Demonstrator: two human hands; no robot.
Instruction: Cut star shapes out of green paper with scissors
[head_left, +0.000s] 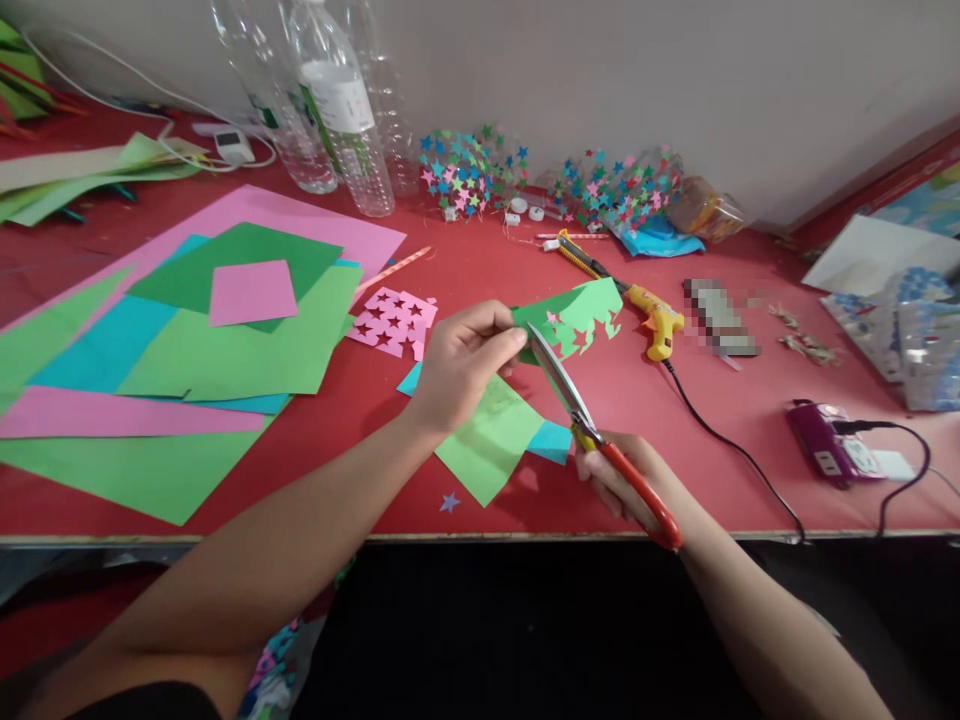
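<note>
My left hand (472,360) pinches the left end of a green sheet of paper (581,312) with star-shaped holes along its right part. My right hand (622,475) grips red-handled scissors (566,385), whose blades point up and left and meet the paper close to my left fingertips. Beneath my hands lie a light green square of paper (491,440) and blue paper (551,441). A pink sheet with star cutouts (390,318) lies just left of my left hand. One loose purple star (449,502) rests near the table's front edge.
Stacked coloured paper (247,360) covers the left side. Plastic bottles (345,120) and star-covered clear shapes (619,188) stand along the wall. A yellow glue gun (658,318) trails a black cord. A purple power adapter (832,440) sits at right, near a box cutter (581,255).
</note>
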